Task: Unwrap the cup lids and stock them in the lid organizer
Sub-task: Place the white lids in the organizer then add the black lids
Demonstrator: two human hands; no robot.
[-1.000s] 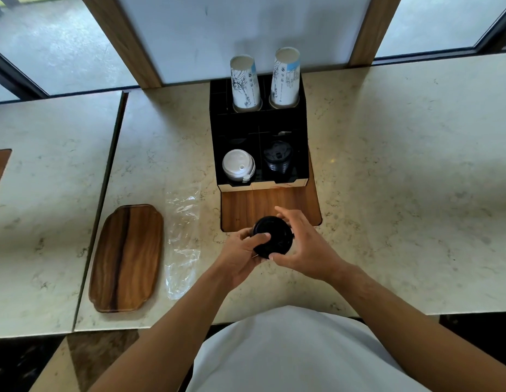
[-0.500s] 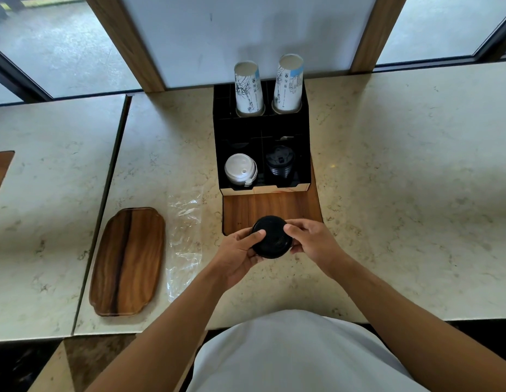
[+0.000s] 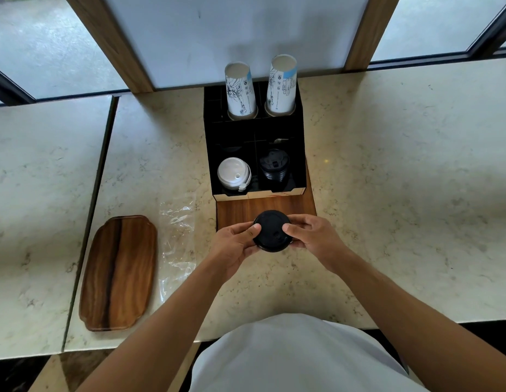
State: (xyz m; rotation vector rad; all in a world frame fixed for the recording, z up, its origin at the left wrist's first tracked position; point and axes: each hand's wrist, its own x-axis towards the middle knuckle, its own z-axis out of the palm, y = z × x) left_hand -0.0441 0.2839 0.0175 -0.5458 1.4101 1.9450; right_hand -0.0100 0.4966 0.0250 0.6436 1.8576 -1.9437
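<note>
Both hands hold a stack of black cup lids (image 3: pixel 271 230) just above the counter, in front of the organizer. My left hand (image 3: pixel 234 244) grips its left side with the thumb on top; my right hand (image 3: pixel 311 236) grips its right side. The black lid organizer (image 3: pixel 212 154) stands behind on a wooden board (image 3: pixel 246 210). Its front left compartment holds white lids (image 3: pixel 233 172), its front right compartment black lids (image 3: pixel 274 165). An empty clear plastic wrapper (image 3: pixel 176 244) lies flat on the counter to the left of my left hand.
Two stacks of upside-down paper cups (image 3: pixel 240 90) (image 3: pixel 282 84) stand in the organizer's back slots. A wooden tray (image 3: pixel 118 273) lies at the left near the counter's front edge. The marble counter (image 3: pixel 401 193) stretches to the right. Windows and a wooden-framed panel lie behind.
My right hand has come down from over the stack to grip its right side. The lids have stayed in front of the board, with their tops now turned up toward me.
</note>
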